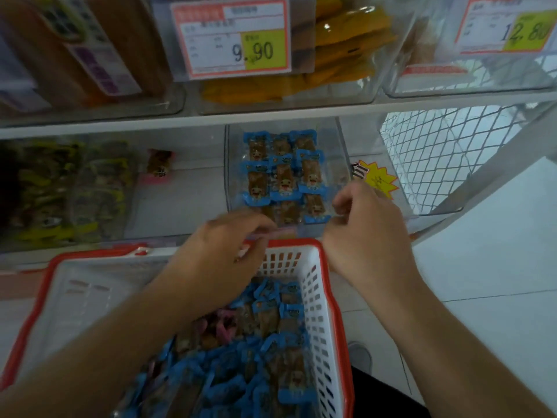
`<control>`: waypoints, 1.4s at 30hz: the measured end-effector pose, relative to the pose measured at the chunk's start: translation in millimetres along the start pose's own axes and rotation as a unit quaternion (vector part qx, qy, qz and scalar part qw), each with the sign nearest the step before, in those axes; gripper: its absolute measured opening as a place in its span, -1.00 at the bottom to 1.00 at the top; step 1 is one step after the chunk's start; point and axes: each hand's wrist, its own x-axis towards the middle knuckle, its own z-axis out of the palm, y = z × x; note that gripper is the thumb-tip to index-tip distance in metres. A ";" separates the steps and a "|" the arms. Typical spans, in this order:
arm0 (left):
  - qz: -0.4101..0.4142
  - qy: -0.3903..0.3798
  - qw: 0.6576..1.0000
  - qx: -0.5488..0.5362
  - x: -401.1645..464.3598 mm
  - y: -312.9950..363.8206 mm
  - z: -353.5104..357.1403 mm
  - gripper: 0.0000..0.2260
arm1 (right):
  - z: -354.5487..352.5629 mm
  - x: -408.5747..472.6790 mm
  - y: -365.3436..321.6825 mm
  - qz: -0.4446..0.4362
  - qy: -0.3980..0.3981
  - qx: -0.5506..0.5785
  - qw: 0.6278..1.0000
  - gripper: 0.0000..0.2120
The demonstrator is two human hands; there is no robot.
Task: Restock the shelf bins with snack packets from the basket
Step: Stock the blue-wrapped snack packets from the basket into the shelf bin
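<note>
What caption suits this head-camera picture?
Both hands, left and right, arranging blue snack packets in a clear shelf bin above the basket.

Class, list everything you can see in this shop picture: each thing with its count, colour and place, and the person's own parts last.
Basket: one, white with red rim, below the shelf.
Blue packets: rows, blue-edged, in the clear middle bin; many more in the basket.
Pink packets: a few, in the basket.
Lone packet: one, pink-edged, lower shelf.
Yellow packets: several, upper bin.
Price tags: two, red-bordered, upper bins.
Left hand: one, over the basket rim, fingers curled.
Right hand: one, at the bin's front.
</note>
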 end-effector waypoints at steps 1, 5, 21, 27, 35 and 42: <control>-0.030 0.012 0.999 -0.002 -21.9 -10.3 -10.9 -0.80 | 3.9 -7.7 -9.2 -0.021 -0.031 0.005 0.999 -0.85; -0.132 0.115 0.985 0.011 -108.7 -66.7 -45.2 -0.69 | 45.6 -35.8 -29.8 -0.056 -0.240 -0.065 0.967 -0.90; -0.517 -0.015 0.850 -0.099 -183.4 -175.3 -44.9 -0.07 | 186.0 -65.8 42.3 -0.165 -0.274 -0.352 0.880 -0.18; -0.425 0.044 0.904 -0.011 -180.0 -154.8 -56.8 -0.17 | 154.4 -51.8 7.7 -0.096 -0.248 -0.177 0.948 -0.66; -0.221 0.032 0.947 -0.232 -148.5 -76.7 -65.0 -0.80 | 86.0 -60.9 -66.8 -0.019 -0.306 0.144 0.941 -0.57; -0.168 0.009 0.934 -0.315 -139.4 -54.4 -45.8 -0.25 | 70.3 -77.1 -82.0 -0.001 -0.261 0.249 0.933 -0.66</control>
